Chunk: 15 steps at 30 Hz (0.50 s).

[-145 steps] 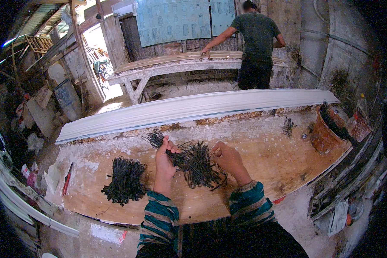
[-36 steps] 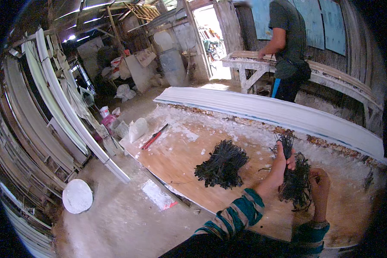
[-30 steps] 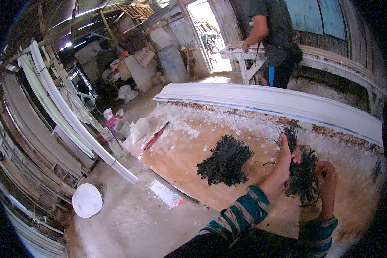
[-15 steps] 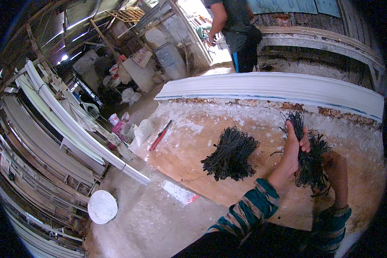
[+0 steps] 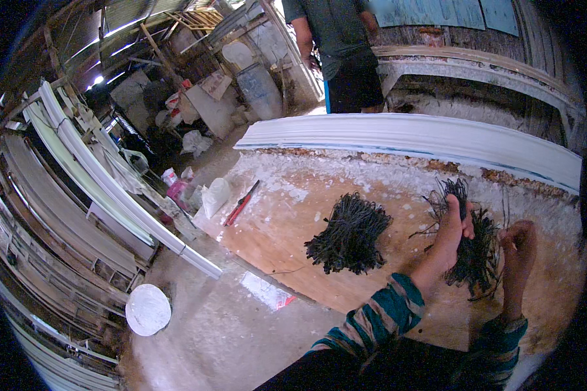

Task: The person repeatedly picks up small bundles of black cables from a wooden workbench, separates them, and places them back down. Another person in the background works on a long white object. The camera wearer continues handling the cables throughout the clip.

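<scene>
My left hand (image 5: 449, 238) is closed around a bundle of thin black cords (image 5: 474, 257) on the right side of the worktable. Loops and loose ends stick out above and below my fingers. Just right of that bundle, my right hand (image 5: 519, 247) is raised with its fingers pinched. A thin black strand (image 5: 504, 207) shows at its fingertips. A second thick pile of black cords (image 5: 349, 232) lies on the table to the left, apart from both hands.
A long white moulding (image 5: 404, 138) runs along the table's far edge. At the table's left lie a red cutter (image 5: 242, 203) and a white bag (image 5: 215, 197). More mouldings (image 5: 124, 176) rest on racks at left, near a white bucket (image 5: 149, 309). A person (image 5: 342, 55) stands beyond the table.
My right hand has come away from the bundle, up and to the right. My left hand keeps its hold, slightly lower in view. The person beyond has shifted left and turned.
</scene>
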{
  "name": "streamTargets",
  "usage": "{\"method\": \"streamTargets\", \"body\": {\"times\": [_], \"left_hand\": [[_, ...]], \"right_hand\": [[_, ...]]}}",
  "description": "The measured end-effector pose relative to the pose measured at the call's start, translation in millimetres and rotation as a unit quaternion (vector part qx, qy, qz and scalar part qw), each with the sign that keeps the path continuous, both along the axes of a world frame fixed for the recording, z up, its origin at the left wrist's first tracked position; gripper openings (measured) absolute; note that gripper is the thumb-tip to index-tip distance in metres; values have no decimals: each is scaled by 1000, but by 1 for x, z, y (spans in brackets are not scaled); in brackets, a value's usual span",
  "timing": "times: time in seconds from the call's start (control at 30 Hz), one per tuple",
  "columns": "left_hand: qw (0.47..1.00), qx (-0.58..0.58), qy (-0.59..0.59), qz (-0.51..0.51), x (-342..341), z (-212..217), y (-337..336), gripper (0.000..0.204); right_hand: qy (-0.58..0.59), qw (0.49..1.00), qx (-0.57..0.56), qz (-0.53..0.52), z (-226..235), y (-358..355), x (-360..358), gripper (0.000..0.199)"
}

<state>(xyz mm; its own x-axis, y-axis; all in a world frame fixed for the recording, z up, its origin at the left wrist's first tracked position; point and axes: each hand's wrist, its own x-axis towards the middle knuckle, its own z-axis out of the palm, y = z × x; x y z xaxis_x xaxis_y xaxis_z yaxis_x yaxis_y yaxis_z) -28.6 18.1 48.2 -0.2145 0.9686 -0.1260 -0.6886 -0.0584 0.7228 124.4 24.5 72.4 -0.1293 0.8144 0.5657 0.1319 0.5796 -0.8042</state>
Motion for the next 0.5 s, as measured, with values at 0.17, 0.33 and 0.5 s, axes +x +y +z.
{"method": "streamTargets", "body": {"times": [0.17,0.33,0.5], "left_hand": [[993,-3,116,-6,14,-8,-3,67],[997,-31,66,-10,24,-7,-5,63],[999,-17,24,-14,25,-1,-11,62]], "right_hand": [[-64,987,125,72,-3,-17,-10,6],[-133,985,97,59,-6,-25,-16,5],[-123,983,117,73,-1,-25,-18,11]]}}
